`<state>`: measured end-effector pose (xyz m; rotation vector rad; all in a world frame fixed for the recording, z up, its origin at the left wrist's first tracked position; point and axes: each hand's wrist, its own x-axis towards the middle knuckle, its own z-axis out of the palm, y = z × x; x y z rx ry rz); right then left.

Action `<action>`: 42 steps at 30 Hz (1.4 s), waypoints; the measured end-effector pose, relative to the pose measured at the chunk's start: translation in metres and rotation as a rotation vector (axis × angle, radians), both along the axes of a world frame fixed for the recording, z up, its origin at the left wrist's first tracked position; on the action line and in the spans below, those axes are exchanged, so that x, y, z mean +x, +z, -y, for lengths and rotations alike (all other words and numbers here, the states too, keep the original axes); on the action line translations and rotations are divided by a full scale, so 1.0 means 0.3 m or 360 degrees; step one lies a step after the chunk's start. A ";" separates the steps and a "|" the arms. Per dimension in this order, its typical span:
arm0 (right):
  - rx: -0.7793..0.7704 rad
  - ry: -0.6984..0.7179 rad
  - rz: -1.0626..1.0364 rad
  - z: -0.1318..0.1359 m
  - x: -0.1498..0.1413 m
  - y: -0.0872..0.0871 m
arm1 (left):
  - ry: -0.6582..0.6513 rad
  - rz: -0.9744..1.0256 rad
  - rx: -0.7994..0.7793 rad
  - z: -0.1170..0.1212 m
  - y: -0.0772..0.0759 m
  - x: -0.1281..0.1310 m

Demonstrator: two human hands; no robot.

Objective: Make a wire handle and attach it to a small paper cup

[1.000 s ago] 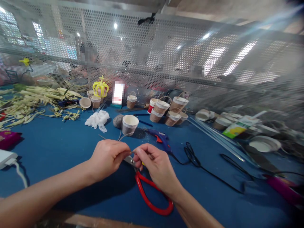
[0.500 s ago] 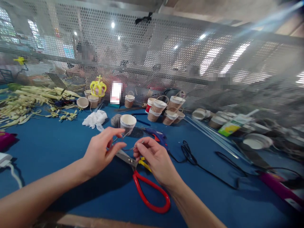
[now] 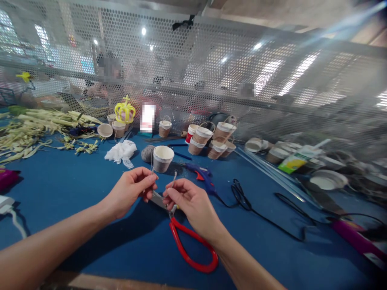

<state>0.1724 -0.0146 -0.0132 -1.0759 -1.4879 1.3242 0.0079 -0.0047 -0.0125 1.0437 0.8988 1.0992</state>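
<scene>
Thin grey yarn point(image 3: 175, 176) sticks up from the pinched fingers of my right hand point(image 3: 189, 200). My left hand point(image 3: 133, 187) also pinches yarn, which runs up from its fingertips toward a grey yarn ball point(image 3: 148, 154). Both hands hover close together above the blue table. Red-handled scissors point(image 3: 193, 249) lie beneath them, their blades partly hidden by my fingers. Just beyond my hands a cup wrapped in grey yarn point(image 3: 163, 159), white inside, stands upright beside the ball. A crumpled white tissue point(image 3: 121, 152) lies to the left of the ball.
A blue glue gun point(image 3: 203, 175) with a black cable lies right of the cup. Small brown baskets point(image 3: 203, 135) stand in stacks behind it. Pale dried husks point(image 3: 39, 125) cover the far left. Clear glue sticks point(image 3: 272, 173) lie at right, before a perforated metal screen point(image 3: 181, 68).
My left fingers, apart before, have closed on the yarn and moved slightly right and down. My right hand has shifted slightly left, and a yarn end now points upward from it.
</scene>
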 end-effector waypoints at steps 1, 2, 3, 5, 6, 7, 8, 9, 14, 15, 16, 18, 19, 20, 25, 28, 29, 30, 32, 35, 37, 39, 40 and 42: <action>0.0017 -0.0036 0.0011 0.001 -0.001 0.001 | -0.0009 0.0015 -0.0007 0.002 -0.001 0.002; 0.0032 -0.0065 0.0026 0.002 -0.001 0.002 | -0.0025 0.0034 -0.0017 0.004 -0.002 0.003; 0.0055 -0.0093 0.0042 0.002 0.001 0.003 | -0.0048 0.0053 -0.0025 0.005 -0.003 0.004; 0.0102 -0.0131 0.0080 0.000 0.005 0.006 | -0.0096 0.0090 -0.0026 0.007 -0.007 0.006; 0.0118 -0.0143 0.0102 -0.001 0.007 0.007 | -0.0112 0.0107 -0.0019 0.008 -0.009 0.007; 0.0129 -0.0147 0.0122 -0.002 0.009 0.008 | -0.0122 0.0120 -0.0010 0.008 -0.010 0.007; 0.0134 -0.0145 0.0139 -0.002 0.010 0.010 | -0.0126 0.0129 0.0003 0.009 -0.011 0.007; 0.0131 -0.0141 0.0154 -0.002 0.011 0.011 | -0.0132 0.0131 0.0015 0.009 -0.012 0.006; 0.0137 -0.0150 0.0150 0.003 0.006 0.012 | -0.0205 0.0103 0.0071 0.008 -0.012 0.000; 0.0143 -0.0153 0.0149 0.003 0.005 0.011 | -0.0206 0.0093 0.0081 0.007 -0.011 -0.001; 0.0151 -0.0158 0.0153 0.004 0.005 0.009 | -0.0201 0.0082 0.0093 0.006 -0.011 -0.002; 0.0166 -0.0170 0.0182 0.003 0.006 0.008 | -0.0183 0.0076 0.0111 0.003 -0.010 -0.004; 0.0176 -0.0175 0.0199 0.003 0.007 0.008 | -0.0173 0.0092 0.0114 0.003 -0.010 -0.004; 0.0187 -0.0179 0.0214 0.003 0.008 0.009 | -0.0167 0.0122 0.0106 0.002 -0.010 -0.003; 0.0236 -0.0172 0.0274 0.003 0.017 0.012 | -0.0121 0.0323 -0.0040 0.005 -0.014 0.005; 0.0271 -0.0175 0.0299 0.001 0.021 0.008 | -0.0086 0.0387 -0.0113 0.004 -0.022 0.010; 0.0279 -0.0177 0.0306 0.000 0.022 0.005 | -0.0088 0.0390 -0.0130 0.002 -0.025 0.010; 0.0282 -0.0176 0.0310 -0.002 0.022 0.002 | -0.0097 0.0385 -0.0141 0.000 -0.028 0.010; 0.0277 -0.0173 0.0309 -0.005 0.023 -0.005 | -0.0135 0.0358 -0.0142 -0.004 -0.033 0.010; 0.0262 -0.0186 0.0313 -0.010 0.023 -0.009 | -0.0185 0.0344 -0.0128 -0.007 -0.038 0.008; 0.0260 -0.0201 0.0335 -0.010 0.021 -0.008 | -0.0203 0.0346 -0.0136 -0.007 -0.039 0.009; 0.0261 -0.0213 0.0363 -0.009 0.019 -0.005 | -0.0206 0.0352 -0.0145 -0.005 -0.039 0.009; 0.0264 -0.0217 0.0375 -0.008 0.018 -0.003 | -0.0203 0.0357 -0.0146 -0.004 -0.040 0.010; 0.0278 -0.0228 0.0393 -0.007 0.018 -0.002 | -0.0182 0.0367 -0.0141 -0.004 -0.041 0.010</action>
